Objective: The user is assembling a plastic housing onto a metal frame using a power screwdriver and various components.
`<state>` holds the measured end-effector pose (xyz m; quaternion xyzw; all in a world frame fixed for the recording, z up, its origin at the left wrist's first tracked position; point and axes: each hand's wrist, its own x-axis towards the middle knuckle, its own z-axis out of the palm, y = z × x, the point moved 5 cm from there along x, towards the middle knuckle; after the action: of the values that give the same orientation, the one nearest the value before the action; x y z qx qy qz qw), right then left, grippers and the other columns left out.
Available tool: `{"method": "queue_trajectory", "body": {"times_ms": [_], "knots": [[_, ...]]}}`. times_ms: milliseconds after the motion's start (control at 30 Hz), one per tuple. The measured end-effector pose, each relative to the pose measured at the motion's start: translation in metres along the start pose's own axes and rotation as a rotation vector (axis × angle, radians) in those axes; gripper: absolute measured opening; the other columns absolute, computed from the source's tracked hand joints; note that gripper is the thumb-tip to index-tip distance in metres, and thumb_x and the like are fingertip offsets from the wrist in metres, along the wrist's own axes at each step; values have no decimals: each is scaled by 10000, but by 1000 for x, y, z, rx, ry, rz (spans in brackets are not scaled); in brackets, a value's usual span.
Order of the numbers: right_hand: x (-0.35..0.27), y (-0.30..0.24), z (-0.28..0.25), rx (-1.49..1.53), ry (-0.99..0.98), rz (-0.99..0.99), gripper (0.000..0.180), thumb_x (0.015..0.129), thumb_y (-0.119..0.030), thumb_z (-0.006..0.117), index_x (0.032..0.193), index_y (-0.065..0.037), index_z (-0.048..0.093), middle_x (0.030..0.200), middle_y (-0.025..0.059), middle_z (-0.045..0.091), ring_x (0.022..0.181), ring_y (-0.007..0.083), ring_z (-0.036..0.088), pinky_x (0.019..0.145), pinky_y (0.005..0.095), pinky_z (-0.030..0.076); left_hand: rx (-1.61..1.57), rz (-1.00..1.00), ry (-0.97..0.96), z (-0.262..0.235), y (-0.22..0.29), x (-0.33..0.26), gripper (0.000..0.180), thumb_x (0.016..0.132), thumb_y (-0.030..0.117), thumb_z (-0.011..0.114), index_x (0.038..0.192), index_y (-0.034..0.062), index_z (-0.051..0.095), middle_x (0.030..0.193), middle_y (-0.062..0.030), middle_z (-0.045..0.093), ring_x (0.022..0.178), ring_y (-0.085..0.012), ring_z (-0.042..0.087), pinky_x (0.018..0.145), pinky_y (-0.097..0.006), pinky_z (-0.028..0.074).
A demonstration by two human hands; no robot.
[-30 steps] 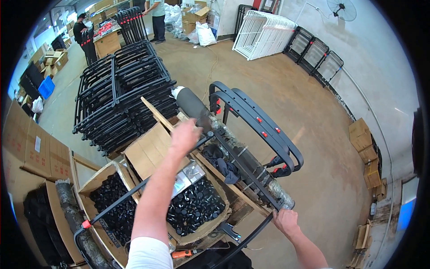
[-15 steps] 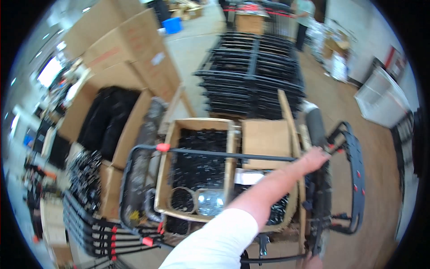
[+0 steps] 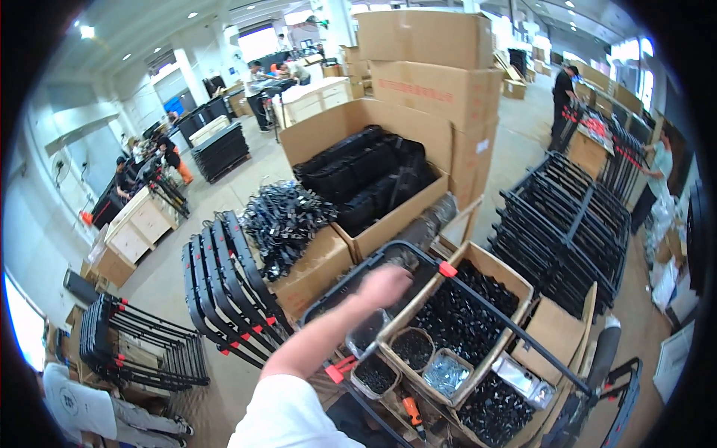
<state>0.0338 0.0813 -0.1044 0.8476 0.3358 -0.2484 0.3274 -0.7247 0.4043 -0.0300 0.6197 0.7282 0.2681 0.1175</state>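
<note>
My left hand [image 3: 385, 284] reaches forward out of a white sleeve, blurred by motion. It lies at the top corner of a black tubular frame [image 3: 508, 322] with a red clip [image 3: 447, 269], and its fingers look curled, though I cannot make out a grip. Under the frame an open cardboard box [image 3: 499, 263] holds several small black parts. Just below the hand stand small tubs of black parts [image 3: 410, 348] and of silver screws [image 3: 446, 372]. My right hand is out of view.
An orange-handled screwdriver [image 3: 410, 411] lies near the bottom. Folded black frames with red clips [image 3: 224, 284] stand on the left, and stacked black racks [image 3: 567, 224] on the right. Large cartons [image 3: 418, 142] and a heap of black brackets [image 3: 284, 216] are ahead. Other people work around the hall.
The view has swung round from the floor and racks to the cartons ahead. My left arm stays stretched out at the black frame, and my right hand has left the picture.
</note>
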Motion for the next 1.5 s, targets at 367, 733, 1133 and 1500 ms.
{"method": "queue_trajectory", "body": {"times_ms": [367, 733, 1133, 1500], "knots": [[-291, -150, -101, 458, 1325, -1052, 515, 1113, -404, 471, 1356, 9, 659, 1308, 184, 685, 1225, 345, 615, 1016, 477, 484, 143, -1116, 683, -337, -386, -34, 373, 981, 285, 584, 1243, 85, 760, 1293, -209, 728, 1192, -365, 708, 1022, -484, 560], [-140, -196, 69, 122, 94, -137, 501, 1081, -373, 504, 1329, 26, 677, 1331, 232, 694, 1272, 407, 623, 1055, 517, 480, 50, -1047, 476, -349, -486, -13, 422, 915, 318, 655, 1124, -33, 758, 1085, -207, 782, 1014, -329, 767, 904, -417, 583], [-349, -370, -85, 299, 484, -960, 501, 1073, -429, 593, 1260, 17, 725, 1101, 228, 758, 953, 385, 710, 861, 470, 562, -954, 151, 629, -397, -234, -8, 179, 1119, 184, 527, 1191, 30, 583, 824, 7, 542, 739, -86, 556, 701, -250, 476], [-565, -481, -243, 1270, 660, -1708, 219, 1023, -171, 671, 1122, 13, 735, 885, 87, 752, 729, 128, 676, 671, 288, 538, -821, 241, 124, -252, -51, -50, 303, 1081, 236, 601, 1277, 5, 595, 1028, -102, 691, 926, -169, 652, 875, -349, 528]]}}
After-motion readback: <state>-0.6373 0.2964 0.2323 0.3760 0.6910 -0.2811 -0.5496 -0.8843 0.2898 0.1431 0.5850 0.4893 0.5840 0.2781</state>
